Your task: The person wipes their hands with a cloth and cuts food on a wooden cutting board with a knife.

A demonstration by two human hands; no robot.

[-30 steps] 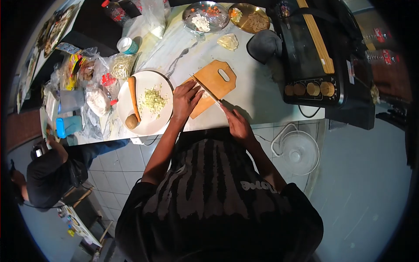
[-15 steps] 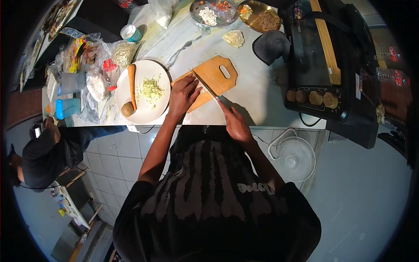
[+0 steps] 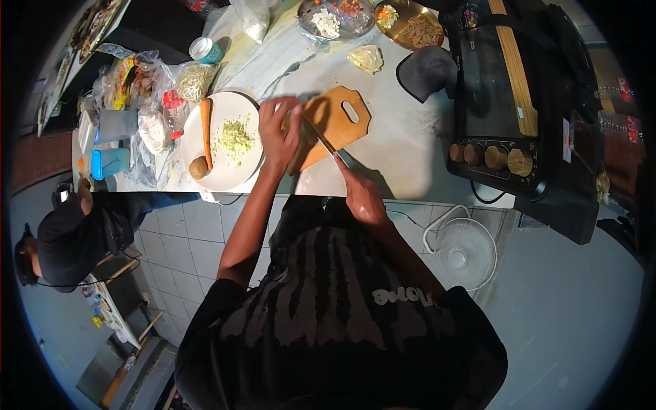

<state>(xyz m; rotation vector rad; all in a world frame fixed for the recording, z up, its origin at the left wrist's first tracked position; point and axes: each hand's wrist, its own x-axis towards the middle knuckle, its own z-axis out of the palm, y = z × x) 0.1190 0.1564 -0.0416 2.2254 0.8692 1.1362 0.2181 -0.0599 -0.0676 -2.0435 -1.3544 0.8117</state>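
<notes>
My right hand point(image 3: 365, 196) is closed around the handle of a knife point(image 3: 324, 142), its blade pointing up and left across the wooden cutting board point(image 3: 350, 133). My left hand point(image 3: 279, 137) is lifted at the board's left edge, close to the blade; its fingers look apart, slightly blurred, and I see nothing held in them. That hand and its shadow hide the board's left part. Left of it, a white plate point(image 3: 232, 179) bears finely chopped pale-green vegetable point(image 3: 234, 142), a whole carrot point(image 3: 206, 133) and a round brown potato point(image 3: 199, 167).
A black stove point(image 3: 488, 123) with wooden knobs stands right, beside a dark grey cloth item point(image 3: 427, 74). Metal plates point(image 3: 376, 35) of cut food and a pale lump point(image 3: 366, 59) lie behind. Bagged goods point(image 3: 195, 82) crowd the left. Another person point(image 3: 75, 232) sits left; a fan point(image 3: 466, 253) stands below.
My left hand has risen off the board and shifted slightly up and left, its fingers lifting. The knife stays in my right hand, lying across the board.
</notes>
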